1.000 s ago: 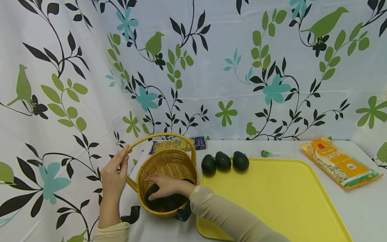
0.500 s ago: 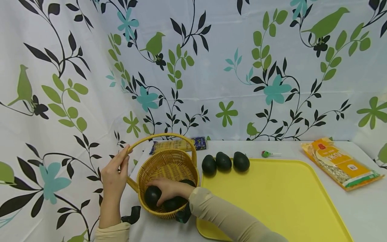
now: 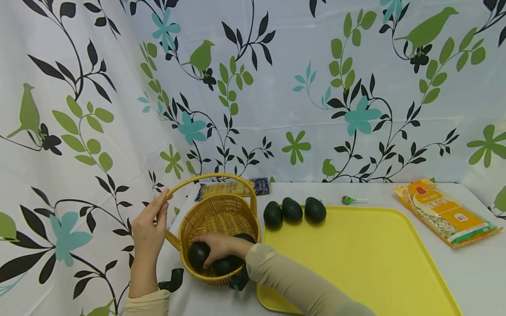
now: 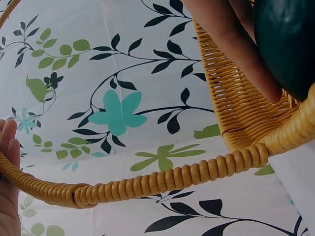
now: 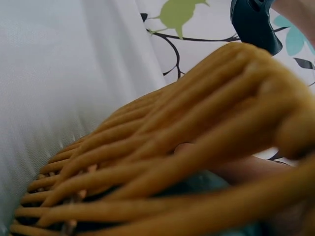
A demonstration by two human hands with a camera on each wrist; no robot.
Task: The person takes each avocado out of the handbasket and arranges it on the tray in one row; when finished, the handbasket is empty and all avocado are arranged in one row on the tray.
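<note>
Can't make out any of the lettering on the orange bag (image 3: 446, 213) or blue-and-yellow packet (image 3: 227, 189) from my end.

We see a long beige right sleeve (image 3: 300, 281), plain cloth with shallow creases, gathered near the wrist and dulling to a greyer olive toward the bottom of the head view. Of the left sleeve (image 3: 147, 303) we get only a short, wrinkled end — a pale beige. Our left wrist camera mount (image 3: 172, 281) is black, glossy and bent like an elbow; the right wrist camera mount (image 3: 239, 278) looks blockier, with a dark green tint. Our left hand (image 3: 150, 224) and right hand (image 3: 220, 246) are bare.
</note>
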